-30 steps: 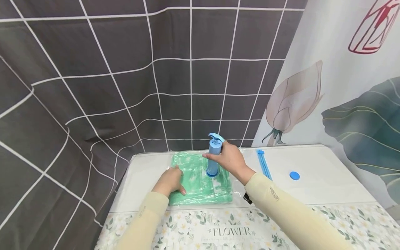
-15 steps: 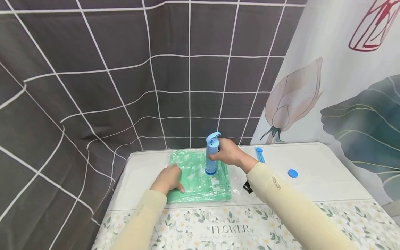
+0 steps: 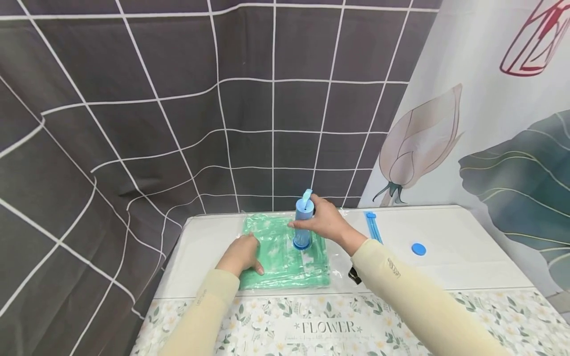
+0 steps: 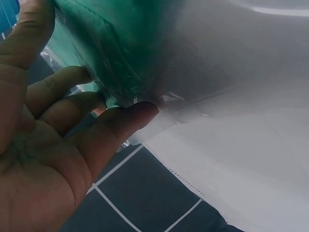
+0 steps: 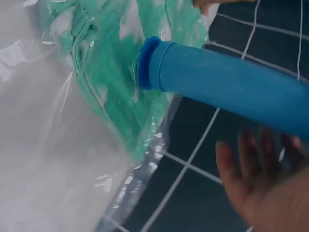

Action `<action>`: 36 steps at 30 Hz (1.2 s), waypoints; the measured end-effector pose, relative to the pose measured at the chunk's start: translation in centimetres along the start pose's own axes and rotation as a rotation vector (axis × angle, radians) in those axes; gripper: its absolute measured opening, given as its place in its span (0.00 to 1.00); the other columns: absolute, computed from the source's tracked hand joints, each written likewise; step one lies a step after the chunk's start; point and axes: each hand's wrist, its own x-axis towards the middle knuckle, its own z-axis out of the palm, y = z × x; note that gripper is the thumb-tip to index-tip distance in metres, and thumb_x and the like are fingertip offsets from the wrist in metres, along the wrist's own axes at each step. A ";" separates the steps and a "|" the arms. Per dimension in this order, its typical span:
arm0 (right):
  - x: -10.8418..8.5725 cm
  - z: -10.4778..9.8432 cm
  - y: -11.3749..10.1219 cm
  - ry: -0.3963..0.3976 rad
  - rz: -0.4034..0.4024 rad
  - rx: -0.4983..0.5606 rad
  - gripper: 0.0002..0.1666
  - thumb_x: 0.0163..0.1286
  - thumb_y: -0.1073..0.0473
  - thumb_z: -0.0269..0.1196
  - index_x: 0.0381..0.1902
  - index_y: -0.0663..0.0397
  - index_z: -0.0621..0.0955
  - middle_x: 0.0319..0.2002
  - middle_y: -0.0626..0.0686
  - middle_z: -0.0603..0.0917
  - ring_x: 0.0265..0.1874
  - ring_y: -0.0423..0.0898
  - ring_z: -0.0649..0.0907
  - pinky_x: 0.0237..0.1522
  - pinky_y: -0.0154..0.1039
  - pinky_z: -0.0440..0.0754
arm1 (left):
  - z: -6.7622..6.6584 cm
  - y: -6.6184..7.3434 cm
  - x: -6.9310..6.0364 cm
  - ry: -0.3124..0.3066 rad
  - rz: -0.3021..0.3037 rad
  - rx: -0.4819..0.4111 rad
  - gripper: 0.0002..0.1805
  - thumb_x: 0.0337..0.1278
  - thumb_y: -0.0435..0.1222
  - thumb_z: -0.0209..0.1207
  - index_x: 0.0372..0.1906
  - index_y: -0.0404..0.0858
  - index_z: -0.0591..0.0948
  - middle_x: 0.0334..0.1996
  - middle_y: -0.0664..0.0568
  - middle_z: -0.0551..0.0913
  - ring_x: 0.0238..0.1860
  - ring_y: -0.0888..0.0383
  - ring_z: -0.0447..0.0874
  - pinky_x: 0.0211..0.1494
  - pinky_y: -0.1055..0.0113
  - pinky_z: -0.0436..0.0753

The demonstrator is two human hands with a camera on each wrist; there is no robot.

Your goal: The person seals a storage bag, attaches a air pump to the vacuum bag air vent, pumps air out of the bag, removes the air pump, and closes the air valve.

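A clear plastic vacuum bag [image 3: 338,257] lies on the table, with green-and-white folded fabric [image 3: 276,267] inside. Standing on its blue valve is a blue hand pump [image 3: 304,232]. My right hand [image 3: 327,222] is at the pump, thumb across its front and index finger near the handle [image 3: 307,195]. In the right wrist view, the visible fingers [image 5: 246,154] are spread, apart from the cylinder [image 5: 222,77]. My left hand [image 3: 242,254] rests on the left edge of the bag. Its fingers [image 4: 130,121] lie loosely against the plastic, thumb set apart.
A blue zip strip with a slider [image 3: 373,226] lies right of the fabric. Farther right is a round blue cap [image 3: 418,248]. The white table [image 3: 454,232] has a floral cloth [image 3: 329,316] in front and a dark grid curtain [image 3: 249,148] behind.
The pump's handle has turned to a different direction, and the pump has stayed on the valve. My right thumb drew inward, then stretched out again across the pump. The left hand stays in place.
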 end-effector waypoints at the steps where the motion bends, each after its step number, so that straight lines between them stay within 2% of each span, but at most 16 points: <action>1: -0.3 0.1 -0.3 0.044 0.020 -0.043 0.52 0.67 0.39 0.83 0.78 0.61 0.76 0.66 0.64 0.90 0.66 0.63 0.90 0.67 0.65 0.91 | 0.0 0.0 0.0 0.000 -0.001 0.002 0.51 0.24 0.45 0.88 0.65 0.28 0.88 0.82 0.30 0.74 0.77 0.30 0.82 0.83 0.38 0.81; 3: -0.7 0.4 -0.9 0.114 0.042 -0.123 0.52 0.67 0.36 0.82 0.77 0.61 0.78 0.64 0.63 0.91 0.63 0.62 0.92 0.62 0.64 0.93 | 0.0 0.0 0.0 0.002 -0.003 0.005 0.52 0.24 0.46 0.88 0.65 0.28 0.88 0.82 0.30 0.74 0.78 0.30 0.82 0.84 0.38 0.81; 6: -1.1 0.6 -1.5 0.162 0.057 -0.184 0.48 0.67 0.37 0.82 0.74 0.62 0.81 0.60 0.63 0.94 0.59 0.62 0.94 0.57 0.62 0.95 | 0.0 0.1 0.0 0.001 -0.003 0.004 0.52 0.24 0.45 0.88 0.66 0.28 0.88 0.82 0.30 0.74 0.79 0.30 0.81 0.84 0.38 0.80; 8: -1.0 0.4 -1.7 0.158 0.045 -0.196 0.44 0.67 0.40 0.82 0.70 0.61 0.83 0.57 0.62 0.95 0.56 0.60 0.95 0.54 0.60 0.96 | -0.1 0.2 0.0 0.002 0.000 0.003 0.52 0.25 0.45 0.89 0.66 0.28 0.87 0.82 0.30 0.74 0.79 0.30 0.81 0.84 0.38 0.80; 11: -0.8 -0.1 -1.7 0.099 0.008 -0.170 0.35 0.66 0.47 0.83 0.63 0.61 0.86 0.53 0.61 0.96 0.54 0.59 0.95 0.54 0.58 0.96 | -0.2 0.1 0.0 0.003 0.008 0.012 0.52 0.25 0.45 0.89 0.66 0.28 0.87 0.82 0.29 0.74 0.78 0.29 0.82 0.84 0.38 0.80; 13: -0.5 -0.5 -1.6 0.035 -0.007 -0.110 0.31 0.65 0.53 0.82 0.62 0.60 0.87 0.54 0.61 0.95 0.55 0.59 0.94 0.57 0.58 0.95 | -0.3 0.0 -0.1 0.006 0.007 0.016 0.52 0.25 0.45 0.89 0.66 0.28 0.87 0.82 0.29 0.74 0.77 0.29 0.82 0.83 0.38 0.81; 15: -0.3 -0.8 -1.3 -0.047 -0.014 0.011 0.28 0.64 0.62 0.79 0.62 0.61 0.88 0.58 0.63 0.94 0.60 0.61 0.92 0.63 0.59 0.93 | -0.3 0.0 -0.2 0.009 0.005 0.014 0.53 0.25 0.45 0.89 0.67 0.28 0.87 0.81 0.29 0.74 0.77 0.29 0.83 0.82 0.38 0.82; 18: -0.1 -0.7 -0.7 -0.130 0.009 0.205 0.34 0.62 0.72 0.73 0.68 0.62 0.86 0.67 0.66 0.90 0.70 0.64 0.87 0.74 0.65 0.87 | -0.3 0.0 -0.2 0.010 -0.001 -0.009 0.53 0.25 0.44 0.89 0.67 0.28 0.87 0.82 0.29 0.74 0.77 0.29 0.82 0.83 0.38 0.82; 20: -0.2 -0.4 -0.4 -0.148 0.030 0.269 0.39 0.62 0.72 0.74 0.73 0.62 0.82 0.71 0.67 0.87 0.74 0.66 0.84 0.78 0.67 0.83 | -0.2 0.0 -0.2 0.007 0.000 -0.019 0.53 0.26 0.44 0.89 0.67 0.27 0.86 0.82 0.29 0.74 0.77 0.29 0.82 0.83 0.38 0.81; 23: -0.5 0.4 -0.3 -0.083 0.036 0.168 0.44 0.64 0.59 0.83 0.76 0.63 0.79 0.69 0.68 0.87 0.71 0.66 0.86 0.75 0.67 0.86 | -0.1 0.0 -0.1 0.009 -0.007 -0.017 0.53 0.25 0.45 0.89 0.67 0.28 0.87 0.82 0.30 0.74 0.77 0.29 0.82 0.82 0.38 0.82; 25: -0.8 0.8 -0.5 -0.003 0.044 0.037 0.46 0.62 0.48 0.87 0.72 0.62 0.82 0.64 0.66 0.89 0.65 0.63 0.89 0.68 0.65 0.90 | -0.1 0.0 0.0 0.012 -0.012 -0.011 0.53 0.24 0.45 0.88 0.67 0.28 0.87 0.82 0.30 0.74 0.78 0.29 0.82 0.82 0.38 0.83; 27: -1.1 1.1 -0.7 0.084 0.045 -0.083 0.43 0.62 0.41 0.87 0.65 0.61 0.86 0.59 0.64 0.90 0.59 0.61 0.91 0.61 0.63 0.93 | 0.1 0.0 0.0 0.016 -0.015 -0.005 0.53 0.23 0.45 0.88 0.67 0.28 0.87 0.82 0.30 0.74 0.77 0.29 0.82 0.81 0.38 0.83; 29: -1.3 1.2 -1.0 0.148 0.044 -0.141 0.37 0.63 0.40 0.86 0.59 0.61 0.89 0.55 0.63 0.91 0.55 0.60 0.92 0.56 0.61 0.94 | 0.1 -0.1 -0.1 0.020 -0.013 -0.007 0.54 0.23 0.45 0.88 0.67 0.28 0.87 0.82 0.29 0.74 0.78 0.29 0.82 0.82 0.38 0.82; 31: -1.4 1.1 -1.2 0.170 0.034 -0.149 0.33 0.65 0.43 0.85 0.56 0.61 0.90 0.53 0.63 0.93 0.52 0.60 0.93 0.53 0.60 0.95 | 0.1 -0.1 -0.1 0.021 -0.012 -0.013 0.53 0.23 0.45 0.88 0.67 0.28 0.87 0.82 0.29 0.74 0.78 0.29 0.81 0.82 0.37 0.82; 36: -1.1 0.5 -1.4 0.119 -0.004 -0.108 0.30 0.67 0.52 0.83 0.59 0.63 0.87 0.52 0.62 0.94 0.51 0.59 0.95 0.51 0.56 0.97 | 0.1 -0.1 -0.1 0.021 -0.011 -0.019 0.53 0.23 0.45 0.88 0.67 0.29 0.87 0.83 0.30 0.73 0.78 0.28 0.81 0.81 0.37 0.82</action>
